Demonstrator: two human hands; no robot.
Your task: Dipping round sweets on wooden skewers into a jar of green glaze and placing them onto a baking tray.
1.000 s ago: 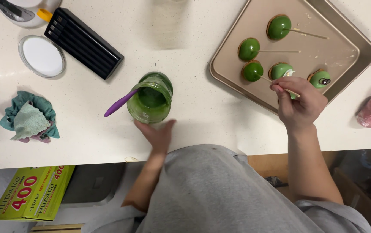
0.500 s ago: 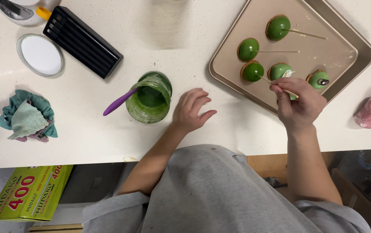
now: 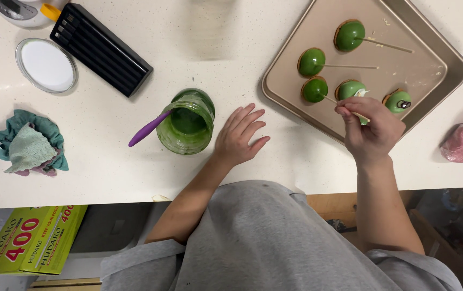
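Right hand (image 3: pixel 372 129) first: its grip is pinched shut on a thin wooden stick, fingertips (image 3: pixel 343 110) closed over the near rim of the gold rectangular metal baking tray (image 3: pixel 436 81). That stick belongs to the green-coated round treat (image 3: pixel 350 88) in the tray's near row, and the hand hides part of it. At nine o'clock from it sits a second green treat (image 3: pixel 315 89), at three o'clock a third one (image 3: pixel 398 101) with a small dark mark on top. Two more lie toward twelve o'clock, sticks pointing to three o'clock.

Left hand (image 3: pixel 238 137) lies flat and open on the white bench (image 3: pixel 134 167), fingers spread, holding nothing. Just beside it at nine o'clock stands the glass jar of green coating (image 3: pixel 186 122), a purple-handled spoon (image 3: pixel 148 128) leaning out toward eight o'clock; hand and jar are apart.

Further out at nine o'clock, a crumpled teal cloth (image 3: pixel 28 148).
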